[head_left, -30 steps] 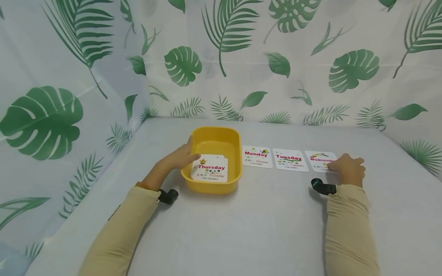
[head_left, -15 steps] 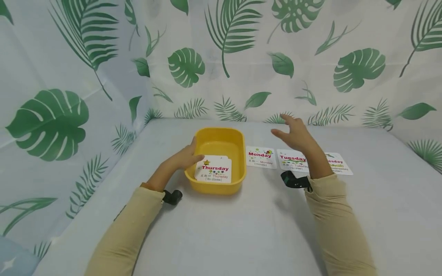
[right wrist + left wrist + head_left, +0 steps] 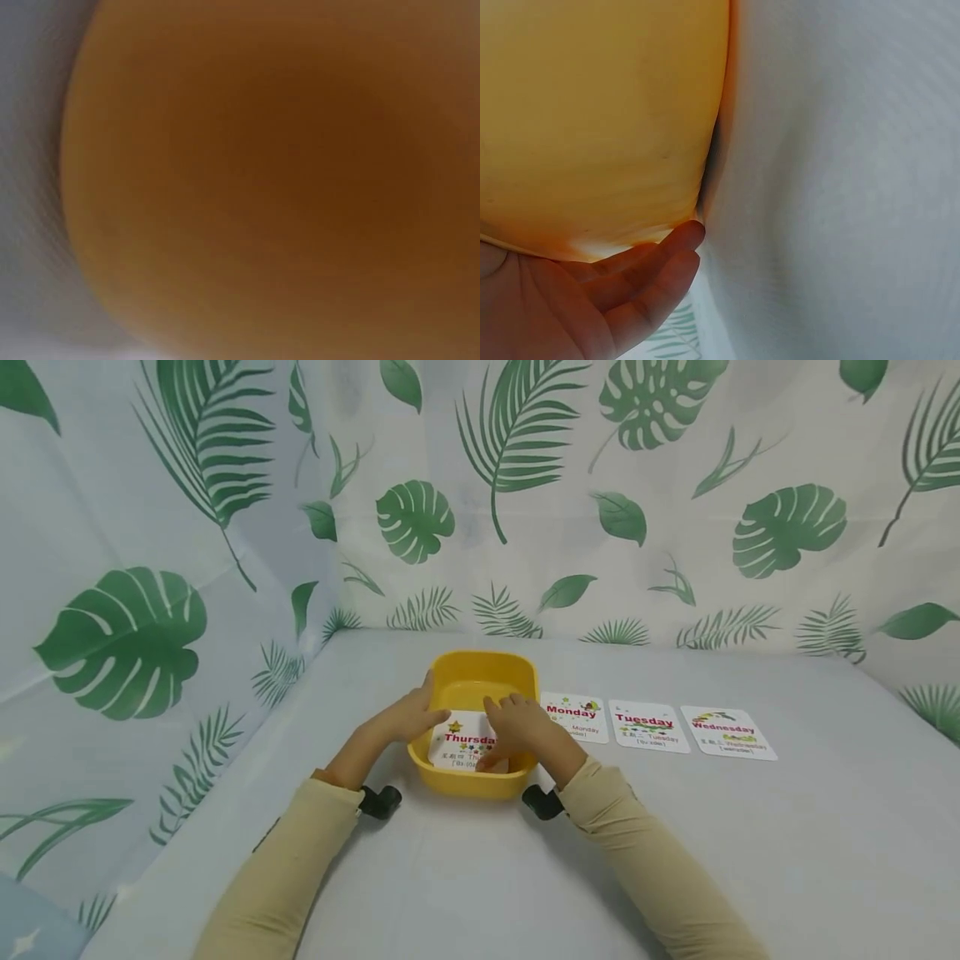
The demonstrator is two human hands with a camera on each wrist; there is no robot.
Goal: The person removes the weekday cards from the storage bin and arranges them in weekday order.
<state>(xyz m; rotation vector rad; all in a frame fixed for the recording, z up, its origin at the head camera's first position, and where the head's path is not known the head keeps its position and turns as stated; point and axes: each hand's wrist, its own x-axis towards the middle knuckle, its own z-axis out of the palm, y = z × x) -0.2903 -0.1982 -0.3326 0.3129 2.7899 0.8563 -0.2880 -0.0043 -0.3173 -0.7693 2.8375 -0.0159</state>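
A yellow plastic tub (image 3: 483, 668) stands on the table in the head view. My left hand (image 3: 405, 714) holds its left side, thumb over the rim; the left wrist view has the fingers (image 3: 656, 289) along the outer wall. Inside the tub lies a white card printed "Thursday" (image 3: 465, 739). My right hand (image 3: 521, 727) reaches over the tub's right rim, thumb and fingers spread apart over the card's right part, hiding the end of the word. In the right wrist view, the tub's blurred outer wall (image 3: 300, 180) fills most of the picture and the hand is out of sight.
To the right of the tub lie three white cards in a row: "Monday" (image 3: 585, 727), partly behind my right hand, then "Tuesday" (image 3: 648, 727) and "Wednesday" (image 3: 727, 732). A leaf-patterned cloth (image 3: 562, 527) stands behind the table (image 3: 487, 877) and along its left side.
My right hand has moved left from the Wednesday card, over the other cards, down into the tub at the Thursday card. The left hand has stayed at the tub's left side.
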